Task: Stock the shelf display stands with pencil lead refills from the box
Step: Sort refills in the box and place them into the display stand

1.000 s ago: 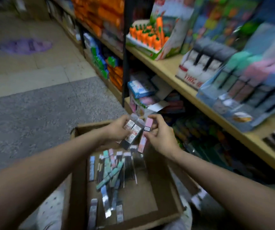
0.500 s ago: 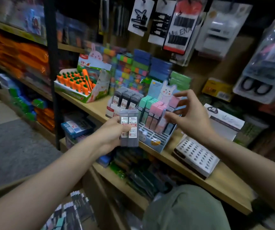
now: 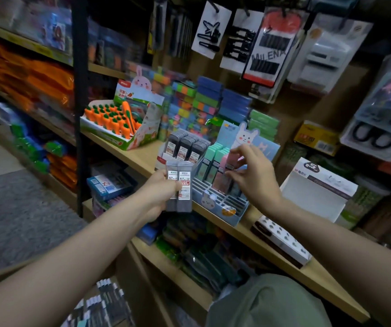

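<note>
Nearest, bottom left: box (image 3: 100, 303) of refills, count unclear. Left hand (image 3: 158, 194) gripping two grey refill packs (image 3: 179, 186), unchanged from 0.5 s back. Right hand (image 3: 252, 179) pinching one pink refill pack (image 3: 225, 175) at the blue bunny stand (image 3: 222, 204), now lower in its slot. Beyond fingertips: three grey rows in second stand (image 3: 185, 147).

carrot stand (image 3: 119, 123) left — refill stand (image 3: 222, 185) right; both on shelf (image 3: 142, 159)
</note>
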